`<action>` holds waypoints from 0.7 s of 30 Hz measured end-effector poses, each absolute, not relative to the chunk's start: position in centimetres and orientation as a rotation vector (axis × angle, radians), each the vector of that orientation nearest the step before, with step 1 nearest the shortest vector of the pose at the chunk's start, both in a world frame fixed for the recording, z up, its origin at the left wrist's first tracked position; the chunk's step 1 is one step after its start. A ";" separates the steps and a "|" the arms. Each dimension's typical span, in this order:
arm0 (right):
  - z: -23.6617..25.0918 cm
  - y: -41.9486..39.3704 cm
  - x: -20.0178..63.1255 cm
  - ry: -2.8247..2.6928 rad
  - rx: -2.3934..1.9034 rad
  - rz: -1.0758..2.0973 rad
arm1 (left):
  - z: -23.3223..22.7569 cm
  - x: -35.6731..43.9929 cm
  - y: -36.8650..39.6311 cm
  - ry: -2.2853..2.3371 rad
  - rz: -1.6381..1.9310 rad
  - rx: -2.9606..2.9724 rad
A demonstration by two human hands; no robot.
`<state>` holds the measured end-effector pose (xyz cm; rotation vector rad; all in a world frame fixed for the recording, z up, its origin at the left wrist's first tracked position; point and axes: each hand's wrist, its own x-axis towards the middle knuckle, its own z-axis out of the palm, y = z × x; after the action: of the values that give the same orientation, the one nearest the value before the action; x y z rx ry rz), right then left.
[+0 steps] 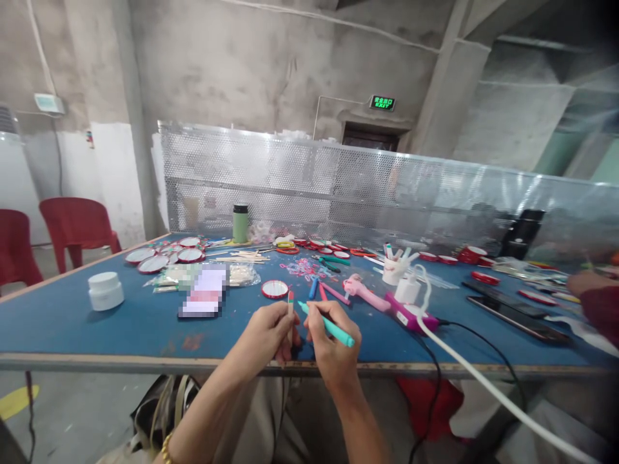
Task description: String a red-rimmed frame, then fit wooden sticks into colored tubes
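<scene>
Near the front edge of the table, my left hand pinches a flat wooden stick upright; its top end is coloured red and green. My right hand grips a turquoise marker like a pen, its tip pointing left toward the stick. Whether tip and stick touch, I cannot tell. Just beyond my hands lie a round white disc with a red rim, a blue marker and a pink marker.
A phone and white jar stand left. Right are a pink handheld object, a cup of markers and a purple power strip with cables. A green bottle stands behind; another person's sleeve shows far right.
</scene>
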<state>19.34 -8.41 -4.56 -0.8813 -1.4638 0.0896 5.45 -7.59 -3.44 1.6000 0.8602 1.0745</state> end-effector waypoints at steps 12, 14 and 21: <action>-4.5 -8.2 19.1 -1.357 -0.987 0.212 | -3.3 5.4 -7.9 0.900 1.061 1.611; -4.4 -8.3 19.1 -1.322 -0.973 0.262 | -3.2 5.4 -7.9 0.920 1.050 1.608; -4.2 -8.2 19.1 -1.091 -0.868 0.371 | -3.4 5.4 -7.8 0.954 1.028 1.635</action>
<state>19.12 -8.24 -4.17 -0.8679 -1.0906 0.3705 5.42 -7.77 -3.43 1.6345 0.9542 1.0276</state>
